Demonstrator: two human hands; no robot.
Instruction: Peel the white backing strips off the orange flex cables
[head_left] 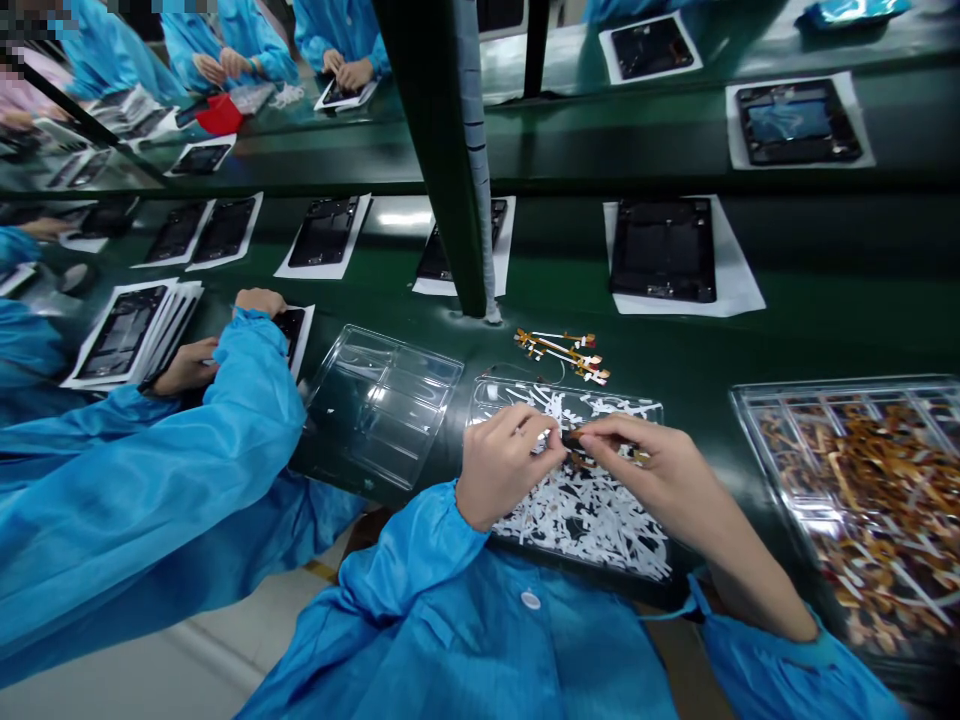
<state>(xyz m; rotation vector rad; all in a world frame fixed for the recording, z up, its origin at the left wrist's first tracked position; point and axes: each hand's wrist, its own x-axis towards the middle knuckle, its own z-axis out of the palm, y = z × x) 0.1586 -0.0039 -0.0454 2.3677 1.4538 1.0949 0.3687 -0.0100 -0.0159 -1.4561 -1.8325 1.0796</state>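
Left hand [506,465] and right hand [660,470] are both closed in fingertip pinches on one small flex [574,437], held between them near the worktop's [675,350] near edge. They work directly over the scrap tray [645,405], probably so white strips drop into it. The stock tray [847,384] sits just right, within reach; the flex pile [564,350] lies beyond, kept apart.

Clear plastic tray [379,405], black frames [663,248]
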